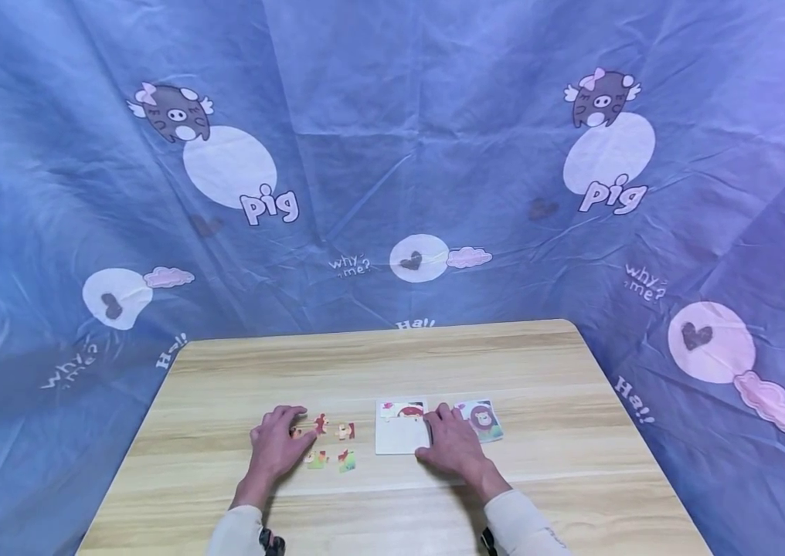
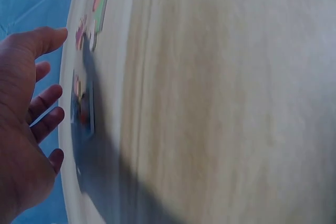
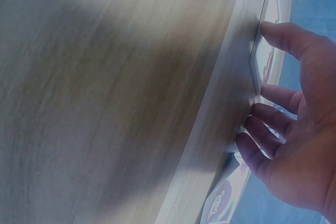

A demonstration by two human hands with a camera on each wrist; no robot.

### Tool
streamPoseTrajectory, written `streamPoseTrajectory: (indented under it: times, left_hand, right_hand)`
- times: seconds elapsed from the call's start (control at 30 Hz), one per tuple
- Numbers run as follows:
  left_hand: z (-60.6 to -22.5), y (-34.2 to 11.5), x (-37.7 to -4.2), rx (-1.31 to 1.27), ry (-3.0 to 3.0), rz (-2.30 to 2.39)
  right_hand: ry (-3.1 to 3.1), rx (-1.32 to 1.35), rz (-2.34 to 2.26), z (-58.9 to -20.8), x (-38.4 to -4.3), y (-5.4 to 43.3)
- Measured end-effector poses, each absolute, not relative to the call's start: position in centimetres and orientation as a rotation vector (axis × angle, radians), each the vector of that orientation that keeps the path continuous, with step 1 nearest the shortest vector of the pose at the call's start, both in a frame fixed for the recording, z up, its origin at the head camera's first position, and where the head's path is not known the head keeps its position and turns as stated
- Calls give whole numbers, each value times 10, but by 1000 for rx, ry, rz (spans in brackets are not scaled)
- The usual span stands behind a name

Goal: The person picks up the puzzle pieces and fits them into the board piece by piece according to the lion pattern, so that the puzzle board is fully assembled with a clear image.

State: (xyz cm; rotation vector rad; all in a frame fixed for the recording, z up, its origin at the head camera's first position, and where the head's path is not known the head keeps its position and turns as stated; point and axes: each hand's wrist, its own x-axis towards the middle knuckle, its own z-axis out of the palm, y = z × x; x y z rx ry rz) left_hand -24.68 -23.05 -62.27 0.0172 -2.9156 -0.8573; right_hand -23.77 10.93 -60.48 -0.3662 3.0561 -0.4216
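My left hand (image 1: 277, 442) is held over the left side of the puzzle pieces, thumb and fingers apart, with nothing seen between them. Near it lie a dark red jigsaw piece (image 1: 321, 422), a red and cream one (image 1: 346, 431) and two green ones, one of them (image 1: 347, 461) at the lower right. Another piece is partly hidden by the fingers. At the right edge of a white puzzle tray (image 1: 395, 439), my right hand (image 1: 453, 442) rests with fingers spread and thumb near the lower corner. Joined pieces (image 1: 399, 410) fill the tray's top strip.
A picture card with a lion (image 1: 484, 421) lies right of the tray, partly behind my right hand. The wooden table (image 1: 365, 517) ends at a blue patterned cloth (image 1: 365, 154) at the back and sides.
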Motion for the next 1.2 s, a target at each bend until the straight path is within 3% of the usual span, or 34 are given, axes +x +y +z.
streamPoseTrajectory:
  times: [1.2]
  left_hand:
    - [-630, -266, -244, 91, -2967, -850]
  right_hand:
    - [3052, -324, -453, -603, -243, 102]
